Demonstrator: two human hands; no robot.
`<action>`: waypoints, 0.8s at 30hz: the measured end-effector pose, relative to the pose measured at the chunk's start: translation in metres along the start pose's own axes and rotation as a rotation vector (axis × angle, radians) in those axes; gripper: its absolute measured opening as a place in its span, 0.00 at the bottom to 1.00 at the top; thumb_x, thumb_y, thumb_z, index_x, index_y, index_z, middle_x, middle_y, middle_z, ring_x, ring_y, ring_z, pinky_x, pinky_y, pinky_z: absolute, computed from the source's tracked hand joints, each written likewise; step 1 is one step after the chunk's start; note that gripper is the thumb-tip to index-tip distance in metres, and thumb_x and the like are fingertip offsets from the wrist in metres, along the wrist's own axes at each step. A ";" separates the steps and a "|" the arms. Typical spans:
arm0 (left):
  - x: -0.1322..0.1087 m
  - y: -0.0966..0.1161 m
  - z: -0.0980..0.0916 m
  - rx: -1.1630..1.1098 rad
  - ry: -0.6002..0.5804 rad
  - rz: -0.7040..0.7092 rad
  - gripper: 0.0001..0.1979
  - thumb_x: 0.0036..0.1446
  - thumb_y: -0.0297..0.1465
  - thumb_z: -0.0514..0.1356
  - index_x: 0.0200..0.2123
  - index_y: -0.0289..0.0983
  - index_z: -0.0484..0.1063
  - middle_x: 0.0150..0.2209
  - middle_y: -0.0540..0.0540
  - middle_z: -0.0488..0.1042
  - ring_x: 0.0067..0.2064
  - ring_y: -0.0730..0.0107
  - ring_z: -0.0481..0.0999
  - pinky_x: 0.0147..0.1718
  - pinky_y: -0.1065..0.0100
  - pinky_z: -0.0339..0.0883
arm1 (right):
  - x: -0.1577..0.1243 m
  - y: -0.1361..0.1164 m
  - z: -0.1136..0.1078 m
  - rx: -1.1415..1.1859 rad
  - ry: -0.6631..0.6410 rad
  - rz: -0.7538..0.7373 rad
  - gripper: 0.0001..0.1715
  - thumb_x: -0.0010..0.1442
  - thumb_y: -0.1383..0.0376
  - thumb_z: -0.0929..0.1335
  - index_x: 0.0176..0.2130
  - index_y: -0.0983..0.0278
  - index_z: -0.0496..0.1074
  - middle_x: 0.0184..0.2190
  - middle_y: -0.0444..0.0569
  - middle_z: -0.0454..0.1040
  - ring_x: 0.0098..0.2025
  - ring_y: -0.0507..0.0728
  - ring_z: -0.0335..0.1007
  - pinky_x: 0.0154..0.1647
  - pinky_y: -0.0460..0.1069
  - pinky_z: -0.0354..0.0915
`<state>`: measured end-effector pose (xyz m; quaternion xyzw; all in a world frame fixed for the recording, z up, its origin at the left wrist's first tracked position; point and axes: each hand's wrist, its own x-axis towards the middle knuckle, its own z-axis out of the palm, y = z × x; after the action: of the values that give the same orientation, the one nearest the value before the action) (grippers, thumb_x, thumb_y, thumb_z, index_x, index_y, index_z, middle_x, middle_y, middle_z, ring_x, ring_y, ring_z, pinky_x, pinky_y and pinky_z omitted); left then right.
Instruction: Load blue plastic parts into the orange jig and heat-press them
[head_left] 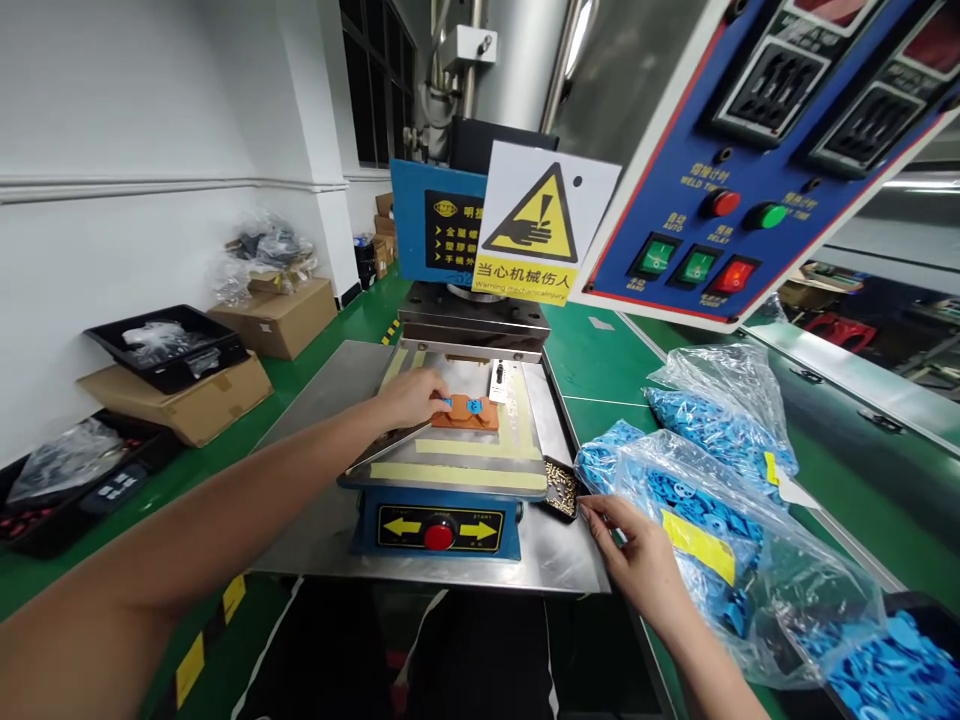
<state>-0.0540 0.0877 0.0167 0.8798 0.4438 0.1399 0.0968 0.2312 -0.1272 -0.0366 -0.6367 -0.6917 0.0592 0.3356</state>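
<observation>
My left hand [411, 397] reaches onto the metal work plate [457, 455] of the press, fingers closed on a small blue plastic part [447, 404] at the left end of an orange fixture block [466, 414]. A second blue part [473, 406] sits on that block. My right hand [634, 555] rests at the plate's right front corner, fingers curled and pinched just beside a small black tray of tiny brass pieces [561, 489]. What its fingertips hold is too small to make out. Clear bags of blue parts [720, 520] lie against that hand.
A blue base with a red button and yellow arrows [439, 528] sits below the plate. A yellow hazard sign [534, 225] and a blue control panel [720, 230] hang above. Cardboard boxes [277, 318] and black trays [169, 345] line the left wall.
</observation>
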 end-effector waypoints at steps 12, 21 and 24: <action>-0.004 0.001 -0.004 -0.102 -0.026 -0.051 0.10 0.51 0.35 0.62 0.36 0.38 0.78 0.40 0.43 0.78 0.38 0.61 0.75 0.31 0.69 0.61 | 0.117 -0.067 0.067 0.101 0.049 -0.133 0.12 0.59 0.64 0.66 0.42 0.64 0.75 0.41 0.53 0.77 0.43 0.59 0.71 0.45 0.52 0.66; 0.003 -0.011 0.002 -0.127 -0.009 -0.021 0.09 0.50 0.35 0.64 0.35 0.41 0.78 0.38 0.45 0.78 0.38 0.60 0.75 0.32 0.68 0.61 | 0.167 -0.057 0.093 0.107 -0.065 -0.084 0.05 0.54 0.66 0.71 0.34 0.63 0.77 0.35 0.49 0.74 0.39 0.56 0.70 0.42 0.50 0.65; 0.004 -0.013 0.002 -0.147 -0.017 -0.025 0.08 0.49 0.35 0.64 0.35 0.41 0.78 0.37 0.47 0.78 0.36 0.62 0.74 0.33 0.69 0.62 | 0.168 -0.056 0.092 0.091 -0.087 -0.080 0.04 0.53 0.67 0.71 0.33 0.63 0.77 0.35 0.49 0.73 0.37 0.56 0.70 0.40 0.50 0.65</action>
<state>-0.0608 0.0991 0.0111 0.8658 0.4426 0.1634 0.1666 0.1400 0.0489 -0.0133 -0.5895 -0.7272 0.1047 0.3356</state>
